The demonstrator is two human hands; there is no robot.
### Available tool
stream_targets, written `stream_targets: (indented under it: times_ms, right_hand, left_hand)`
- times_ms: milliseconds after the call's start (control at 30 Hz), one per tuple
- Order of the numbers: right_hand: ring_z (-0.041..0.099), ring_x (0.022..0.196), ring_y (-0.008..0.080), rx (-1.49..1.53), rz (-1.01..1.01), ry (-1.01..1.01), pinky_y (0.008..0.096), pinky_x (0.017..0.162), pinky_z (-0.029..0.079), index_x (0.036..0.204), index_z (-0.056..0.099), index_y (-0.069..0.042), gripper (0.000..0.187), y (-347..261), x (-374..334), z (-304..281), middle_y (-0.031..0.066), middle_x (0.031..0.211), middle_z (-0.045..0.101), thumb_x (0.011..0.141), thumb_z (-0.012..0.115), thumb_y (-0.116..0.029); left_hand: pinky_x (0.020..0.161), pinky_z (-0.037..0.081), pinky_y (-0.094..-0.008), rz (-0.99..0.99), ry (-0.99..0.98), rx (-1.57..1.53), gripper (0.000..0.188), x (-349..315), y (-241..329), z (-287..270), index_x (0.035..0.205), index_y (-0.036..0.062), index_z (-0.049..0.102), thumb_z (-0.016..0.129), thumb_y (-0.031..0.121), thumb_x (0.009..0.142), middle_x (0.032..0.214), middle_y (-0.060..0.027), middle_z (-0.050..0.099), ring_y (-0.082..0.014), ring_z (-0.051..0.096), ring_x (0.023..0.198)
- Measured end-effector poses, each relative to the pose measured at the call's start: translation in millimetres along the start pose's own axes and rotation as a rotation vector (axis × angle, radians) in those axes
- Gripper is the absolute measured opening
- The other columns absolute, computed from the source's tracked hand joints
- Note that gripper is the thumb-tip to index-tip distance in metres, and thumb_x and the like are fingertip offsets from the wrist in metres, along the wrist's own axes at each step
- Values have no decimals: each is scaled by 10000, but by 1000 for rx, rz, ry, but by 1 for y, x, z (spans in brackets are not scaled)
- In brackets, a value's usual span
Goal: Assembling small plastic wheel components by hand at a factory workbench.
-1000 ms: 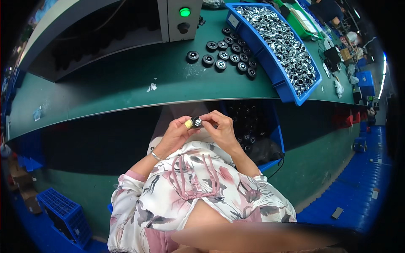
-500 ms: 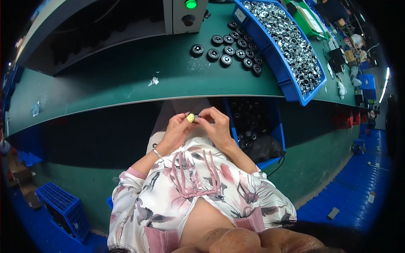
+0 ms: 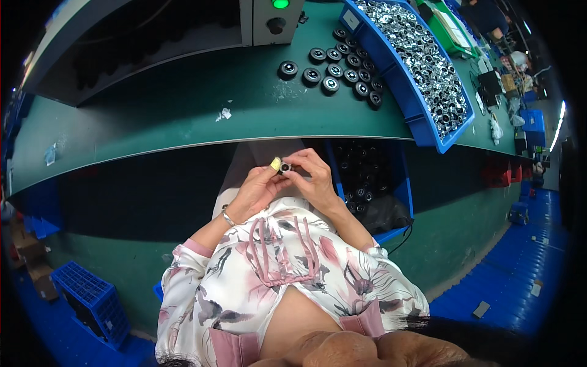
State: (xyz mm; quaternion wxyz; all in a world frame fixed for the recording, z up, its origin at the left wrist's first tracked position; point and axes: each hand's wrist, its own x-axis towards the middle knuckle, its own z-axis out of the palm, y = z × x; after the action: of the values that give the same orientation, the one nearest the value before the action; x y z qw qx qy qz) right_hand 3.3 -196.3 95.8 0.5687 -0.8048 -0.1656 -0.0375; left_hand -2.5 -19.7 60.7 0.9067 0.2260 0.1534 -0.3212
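Note:
Above my lap, close to the bench's front edge, a small round part (image 3: pixel 285 167) with a dark centre and pale shiny rim is held between both hands. My right hand (image 3: pixel 315 183) pinches it between thumb and index finger. From the other side, my left hand (image 3: pixel 257 189) grips it with the thumb and fingers closed. Yellow wrapping (image 3: pixel 276 164) covers the left thumb tip. The part resembles the small silver pieces (image 3: pixel 422 61) heaped in the blue bin (image 3: pixel 408 109) on the bench. My fingers partly hide it.
Several black wheel-like discs (image 3: pixel 330 85) lie on the green bench (image 3: pixel 183 116) beside the bin. A grey machine (image 3: pixel 269 24) with a lit green lamp stands behind. Below the bench edge, another blue bin (image 3: pixel 403 196) holds black discs. A blue crate (image 3: pixel 92 300) sits on the floor at left.
The small part has turned in my fingers, and its round dark-centred face now shows. My hands have shifted only slightly; the rest of the scene stays the same.

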Motion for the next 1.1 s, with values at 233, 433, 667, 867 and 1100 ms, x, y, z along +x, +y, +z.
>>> stream_targets:
  times_ms: [233, 433, 667, 867, 1100]
  right_hand:
    - [664, 797, 265, -198, 25, 16, 340, 646, 554, 990, 633, 28, 244, -15, 3, 0, 136, 907, 613, 760, 713, 18]
    - [633, 747, 320, -411, 72, -78, 401, 626, 508, 950, 561, 13, 240, -10, -1, 6, 147, 861, 585, 752, 697, 8]
    - [648, 740, 296, -234, 89, -48, 373, 634, 514, 967, 575, 21, 235, -11, -5, 9, 142, 817, 592, 765, 693, 19]
    - [657, 825, 201, -73, 148, -5, 299, 717, 552, 992, 607, 31, 231, -16, -4, 0, 118, 963, 603, 784, 706, 47]
    - [625, 930, 148, 673, 516, 9, 280, 850, 547, 1042, 618, 50, 203, -7, -5, -2, 73, 1096, 569, 847, 675, 49]
  left_hand:
    - [868, 553, -300, 96, 100, 196, 209, 2, -6, -1, 1084, -50, 626, 613, 125, 969, 1048, -111, 663, -167, 652, 950]
    - [806, 550, -255, 164, 128, 313, 194, -1, -7, 15, 1085, -39, 604, 658, 56, 925, 1042, -100, 654, -139, 648, 941]
    - [846, 536, -250, 183, 124, 304, 220, -4, -3, 11, 1106, -36, 581, 659, 13, 906, 1038, -83, 642, -125, 638, 944]
    - [843, 524, -251, 343, 23, 476, 200, 1, -8, -6, 1098, -23, 589, 654, 44, 921, 1012, -65, 645, -109, 632, 930]
    - [851, 508, -233, 396, -13, 721, 178, -8, 3, 5, 1084, -23, 624, 645, 67, 933, 1000, -45, 659, -84, 616, 924]
